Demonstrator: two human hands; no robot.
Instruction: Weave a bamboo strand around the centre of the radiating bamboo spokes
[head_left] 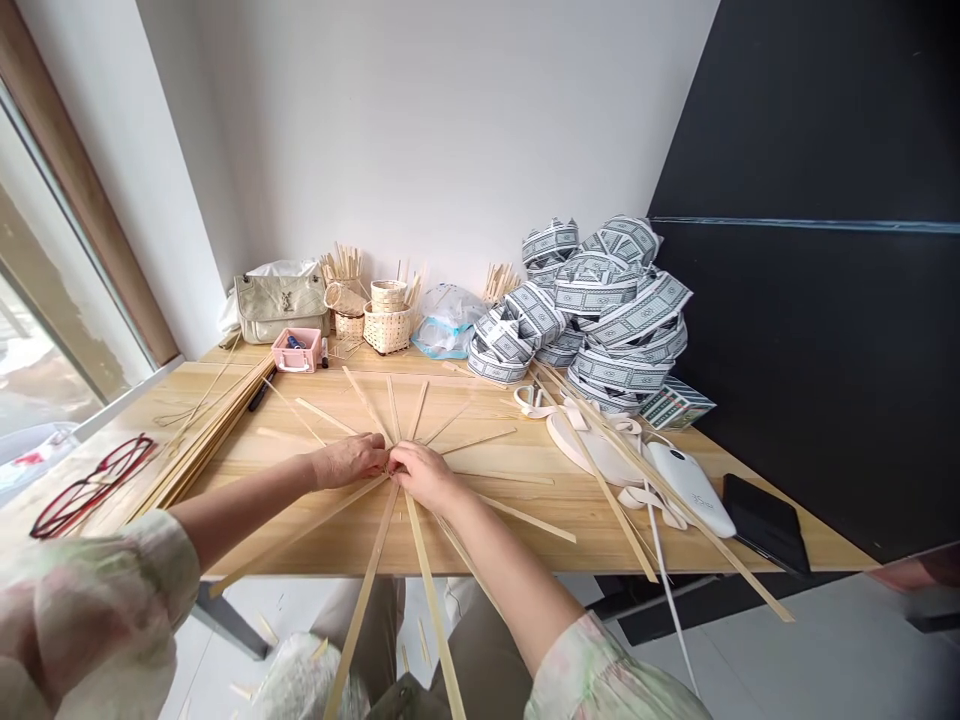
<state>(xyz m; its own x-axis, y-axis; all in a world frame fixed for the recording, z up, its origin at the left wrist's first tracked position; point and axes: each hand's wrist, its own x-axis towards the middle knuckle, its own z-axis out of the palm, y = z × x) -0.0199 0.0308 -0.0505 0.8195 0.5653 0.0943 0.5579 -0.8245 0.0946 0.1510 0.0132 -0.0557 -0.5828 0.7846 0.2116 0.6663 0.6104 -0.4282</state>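
Thin bamboo strips (373,570) fan out like wheel spokes across the wooden table, some reaching past its front edge over my lap. My left hand (354,460) and my right hand (421,472) meet at the hub where the strips cross. Both have their fingers bent and pinched on the strips there. The hands cover most of the crossing, so how the strips interlace is hidden.
Left lie a bundle of bamboo strips (199,440) and red glasses (94,487). Behind stand a handbag (281,308), pink box (300,352), small woven baskets (388,328) and patterned ribbon rolls (600,300). Right are loose strips (600,455), a white power bank (690,490) and a phone (765,522).
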